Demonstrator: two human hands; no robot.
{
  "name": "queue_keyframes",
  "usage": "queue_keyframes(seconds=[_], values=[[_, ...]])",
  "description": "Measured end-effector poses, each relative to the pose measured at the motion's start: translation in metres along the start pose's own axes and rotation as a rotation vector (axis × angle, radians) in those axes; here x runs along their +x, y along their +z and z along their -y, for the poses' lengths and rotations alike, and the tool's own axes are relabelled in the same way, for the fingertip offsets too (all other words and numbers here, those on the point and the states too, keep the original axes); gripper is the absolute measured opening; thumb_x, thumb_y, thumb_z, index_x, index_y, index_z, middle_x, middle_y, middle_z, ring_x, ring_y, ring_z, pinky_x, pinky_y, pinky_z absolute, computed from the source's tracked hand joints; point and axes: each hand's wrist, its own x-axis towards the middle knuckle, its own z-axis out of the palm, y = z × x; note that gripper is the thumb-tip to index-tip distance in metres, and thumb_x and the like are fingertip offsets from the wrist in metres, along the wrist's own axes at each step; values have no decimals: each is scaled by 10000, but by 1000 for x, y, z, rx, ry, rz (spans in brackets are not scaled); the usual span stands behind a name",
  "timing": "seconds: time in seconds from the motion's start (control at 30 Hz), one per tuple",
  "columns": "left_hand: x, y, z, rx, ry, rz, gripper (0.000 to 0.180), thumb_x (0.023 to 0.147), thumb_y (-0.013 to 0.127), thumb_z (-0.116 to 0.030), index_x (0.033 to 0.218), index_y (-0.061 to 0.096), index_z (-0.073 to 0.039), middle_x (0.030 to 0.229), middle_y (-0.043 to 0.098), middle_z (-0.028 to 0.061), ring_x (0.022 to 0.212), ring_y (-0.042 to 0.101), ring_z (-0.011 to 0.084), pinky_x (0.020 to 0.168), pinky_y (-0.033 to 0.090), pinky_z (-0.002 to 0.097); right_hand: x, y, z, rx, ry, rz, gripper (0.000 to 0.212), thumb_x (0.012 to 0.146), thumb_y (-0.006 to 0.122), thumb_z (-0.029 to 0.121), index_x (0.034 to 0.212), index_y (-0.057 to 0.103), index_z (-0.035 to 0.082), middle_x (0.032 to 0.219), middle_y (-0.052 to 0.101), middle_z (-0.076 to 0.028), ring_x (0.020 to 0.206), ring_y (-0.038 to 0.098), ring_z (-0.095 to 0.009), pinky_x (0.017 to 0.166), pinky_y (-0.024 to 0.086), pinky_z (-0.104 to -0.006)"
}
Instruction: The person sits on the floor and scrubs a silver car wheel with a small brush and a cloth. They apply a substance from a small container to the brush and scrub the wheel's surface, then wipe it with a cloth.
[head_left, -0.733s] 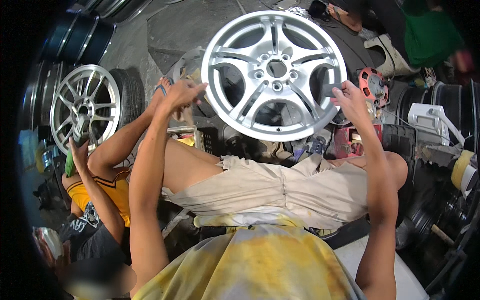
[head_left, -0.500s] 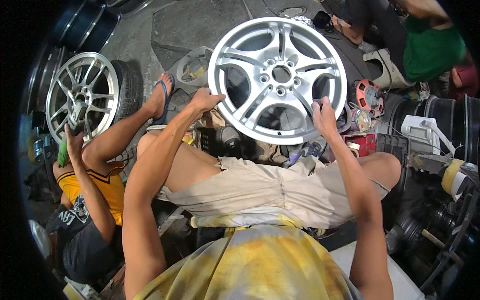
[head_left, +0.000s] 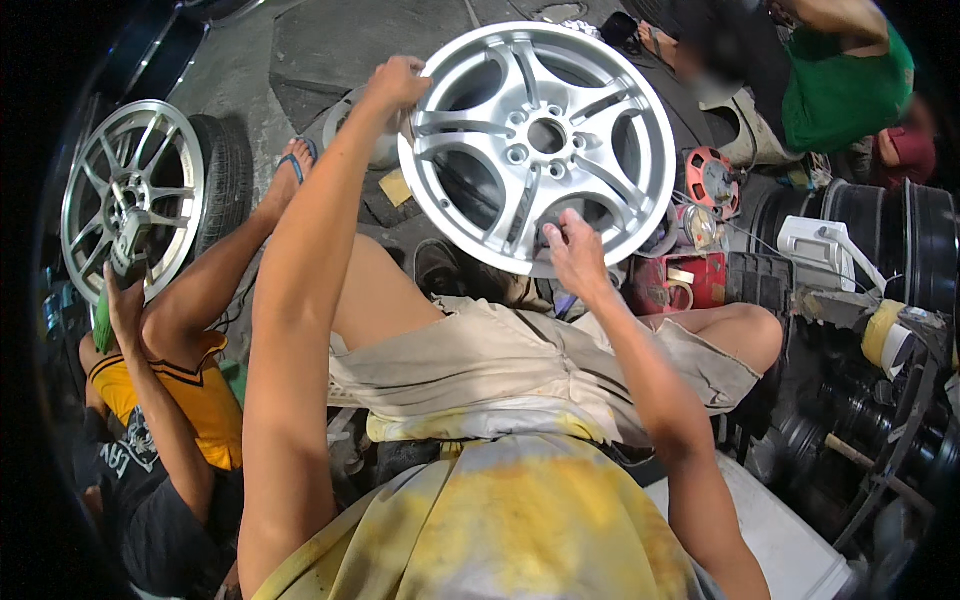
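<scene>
A silver alloy wheel rim point(head_left: 500, 205) with paired spokes and no tyre leans face-up in front of my knees. My left hand point(head_left: 400, 85) is closed on its outer edge at the upper left, the arm stretched far forward. At the lower edge my right hand point(head_left: 580, 258) grips the lip, its thumb and fingertips showing over the rim's inner side. Below the left hand, a small yellowish pad point(head_left: 396, 188) lies by a translucent tub point(head_left: 350, 125), which my left forearm partly hides.
To my left a seated co-worker's hand point(head_left: 125, 290) holds a grey-and-green power tool point(head_left: 128, 240) against another spoked wheel point(head_left: 135, 195). A person in green point(head_left: 850, 95) sits at the far right. Nearby are a red cord reel point(head_left: 712, 182), a red box point(head_left: 690, 280) and stacked black rims point(head_left: 860, 230).
The wheel rim has turned clockwise; its small valve hole went from the bottom to the lower left. My left hand moved up and my right hand moved left with the edge.
</scene>
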Motion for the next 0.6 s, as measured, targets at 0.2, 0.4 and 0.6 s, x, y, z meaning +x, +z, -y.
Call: queue_keyframes(seconds=[0.2,0.4,0.6], values=[[-33,-45,-108,-108,404,-78,349,880,701,-284,1103,762,-22,970,767,180,885,751,279,809,580,396,-1,-87,-75,-830,-536,74,120,921,627,165,924,725,97,979,716,-115,968,640,-317,915,497,-413],[-70,-73,-119,-193,378,-103,353,860,690,-287,1040,765,7,908,764,214,854,758,300,799,584,394,-3,-36,-32,-570,-593,231,201,939,585,214,916,753,104,926,694,-79,1026,573,-334,902,472,-488],[-83,-91,-117,-209,381,-108,356,865,691,-295,1041,766,5,891,764,207,818,756,296,773,586,385,23,-81,-57,-1075,-496,256,242,948,565,254,937,768,123,1023,700,-61,1045,578,-337,892,490,-511]])
